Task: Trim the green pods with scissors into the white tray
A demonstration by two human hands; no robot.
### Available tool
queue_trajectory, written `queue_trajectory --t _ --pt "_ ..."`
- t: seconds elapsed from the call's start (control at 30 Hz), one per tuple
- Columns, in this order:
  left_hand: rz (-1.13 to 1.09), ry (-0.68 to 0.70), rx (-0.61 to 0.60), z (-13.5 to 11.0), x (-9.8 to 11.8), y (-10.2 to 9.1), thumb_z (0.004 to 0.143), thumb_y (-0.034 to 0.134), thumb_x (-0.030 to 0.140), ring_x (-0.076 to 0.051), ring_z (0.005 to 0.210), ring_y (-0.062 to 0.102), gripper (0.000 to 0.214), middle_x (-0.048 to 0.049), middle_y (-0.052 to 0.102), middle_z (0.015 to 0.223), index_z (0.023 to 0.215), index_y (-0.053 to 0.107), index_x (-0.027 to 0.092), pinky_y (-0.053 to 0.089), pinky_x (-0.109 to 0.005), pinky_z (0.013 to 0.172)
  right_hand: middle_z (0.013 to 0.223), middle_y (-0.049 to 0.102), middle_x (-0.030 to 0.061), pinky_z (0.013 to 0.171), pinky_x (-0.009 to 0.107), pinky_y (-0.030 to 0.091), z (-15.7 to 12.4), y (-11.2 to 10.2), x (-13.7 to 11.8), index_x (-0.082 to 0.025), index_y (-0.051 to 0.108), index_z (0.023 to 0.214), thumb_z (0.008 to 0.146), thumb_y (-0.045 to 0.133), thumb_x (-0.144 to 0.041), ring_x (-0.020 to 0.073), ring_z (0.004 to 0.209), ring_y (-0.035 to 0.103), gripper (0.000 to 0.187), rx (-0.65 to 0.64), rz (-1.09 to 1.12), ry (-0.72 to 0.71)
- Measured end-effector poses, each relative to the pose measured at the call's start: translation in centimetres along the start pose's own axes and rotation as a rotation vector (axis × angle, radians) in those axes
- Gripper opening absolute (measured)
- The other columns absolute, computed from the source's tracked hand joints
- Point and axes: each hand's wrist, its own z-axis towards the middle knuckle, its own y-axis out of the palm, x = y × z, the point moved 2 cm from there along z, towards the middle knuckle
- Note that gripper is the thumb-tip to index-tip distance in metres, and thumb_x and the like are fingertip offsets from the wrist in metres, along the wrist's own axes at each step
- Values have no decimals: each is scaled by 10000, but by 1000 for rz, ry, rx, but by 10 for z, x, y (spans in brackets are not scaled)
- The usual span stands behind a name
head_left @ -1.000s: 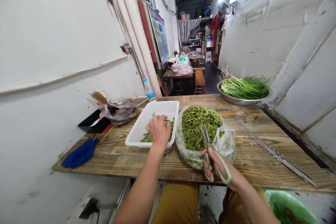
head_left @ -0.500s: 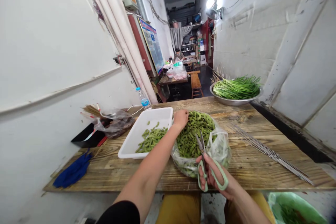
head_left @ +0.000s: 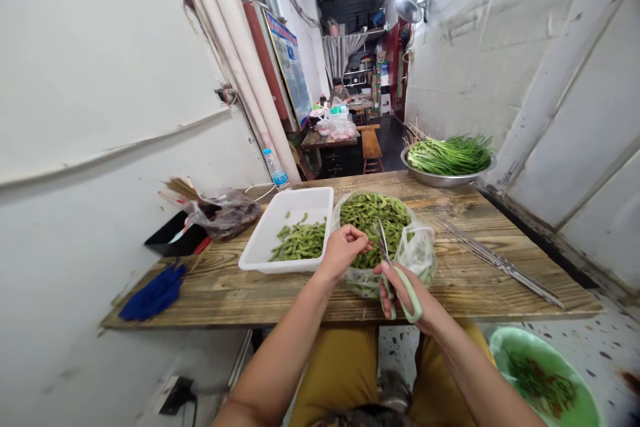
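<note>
My right hand [head_left: 400,287] is closed around green-handled scissors [head_left: 384,240], whose blades point up and away over the pods. Close to the blades, my left hand [head_left: 347,248] pinches an edamame pod, mostly hidden by the fingers. Beneath both hands, a heap of green edamame pods [head_left: 375,208] fills a round container lined with a clear plastic bag [head_left: 417,247], its edge bunched at the right. To the left stands a white plastic tray [head_left: 260,255] with loose pods [head_left: 303,240] lying in it.
Metal skewers [head_left: 505,267] lie on the wooden table [head_left: 240,300] at right. A steel bowl of green stalks [head_left: 445,180] stands behind them. At left are a blue cloth [head_left: 154,293], a black box [head_left: 170,237] and a water bottle [head_left: 277,172]. A green-lined bin [head_left: 575,393] sits on the floor.
My left hand has drawn back from the far left of the pod heap towards the scissors, fingers pinched. My right hand keeps the scissors. The camera view has shifted slightly.
</note>
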Motion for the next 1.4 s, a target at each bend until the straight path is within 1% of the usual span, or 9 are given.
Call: queue_trajectory --t 0.2,0.37,0.73,0.9,1.0,1.13,1.2,1.27,1.4 --pt "-39 -18 6 -11 -1 2 635 658 235 -114 570 608 143 -38 684 656 674 554 147 454 -226 571 552 468 -68 379 218 405 -6 4 -9 -200 452 823 738 508 -674 91 408 450 485 12 -231 -113" --pt "-6 -2 9 -13 -4 4 617 624 181 -88 498 543 86 -10 646 592 634 545 149 414 -207 514 541 453 -70 400 226 401 -7 5 -10 -197 439 801 764 448 -682 93 405 456 486 31 -287 -141" --pt "-8 4 24 -8 -11 5 595 609 170 -61 459 445 111 35 573 534 647 512 157 320 -183 468 593 464 -60 423 223 434 0 -3 -5 -191 443 836 755 468 -691 89 450 467 507 -6 -261 -121" --pt "-95 -46 11 -6 -15 8 593 651 197 -52 452 433 162 39 562 528 657 509 151 308 -179 465 533 457 -70 372 207 410 2 -4 0 -200 419 772 757 479 -688 84 392 459 492 -17 -235 -104" --pt "-187 -73 61 -3 -18 8 596 680 230 -42 452 433 192 41 556 539 679 531 140 317 -176 475 494 442 -80 303 211 383 4 -3 9 -204 424 778 750 485 -695 86 327 424 496 0 -167 -32" --pt "-304 -72 138 1 -18 3 590 700 234 -67 581 559 224 -27 659 761 686 524 135 404 -192 559 507 444 -79 292 207 383 8 -5 15 -199 449 825 733 514 -695 79 327 407 508 63 -88 5" --pt "-323 -70 128 3 -19 0 590 695 219 -108 670 619 236 -58 680 851 662 484 143 434 -210 590 546 465 -67 328 212 407 11 -10 15 -198 453 860 742 505 -696 83 365 435 515 88 -77 -23" --pt "-283 -46 91 3 -20 -2 608 685 217 -119 652 623 217 -47 680 788 676 490 147 430 -212 571 584 478 -56 371 222 431 13 -14 13 -198 450 885 765 483 -691 91 409 464 508 67 -107 -60" --pt "-92 37 4 2 -24 -6 670 680 272 -84 567 560 246 -10 660 688 865 644 125 412 -203 551 624 468 -48 430 233 448 11 -18 9 -204 442 882 833 449 -627 97 463 473 426 -48 -269 -128"
